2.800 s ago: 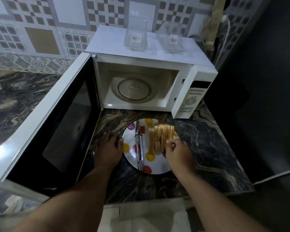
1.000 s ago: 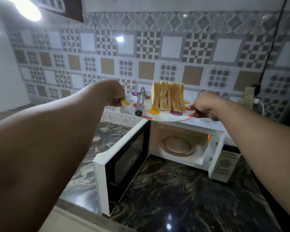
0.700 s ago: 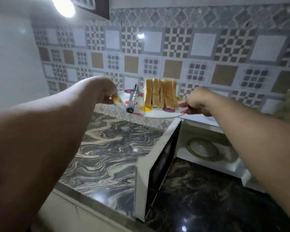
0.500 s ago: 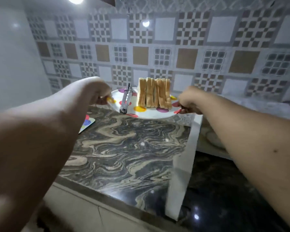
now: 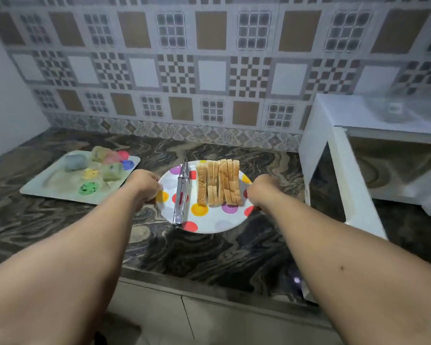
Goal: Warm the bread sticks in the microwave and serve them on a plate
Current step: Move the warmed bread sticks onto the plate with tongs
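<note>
Head view: left hand [image 5: 144, 185] and right hand [image 5: 261, 190] clamped on rim of polka-dot plate [image 5: 209, 224]; bread sticks [image 5: 218, 181], tongs [image 5: 181, 195] aboard. No legible writing.

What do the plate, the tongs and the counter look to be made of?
Plate: probably melamine or glazed ceramic; smooth white with printed dots, which one is unclear. Tongs: bare metal, likely stainless steel, with bright silvery reflections. Counter: polished stone, marble or granite by its dark swirling veins and glossy highlights.
</note>
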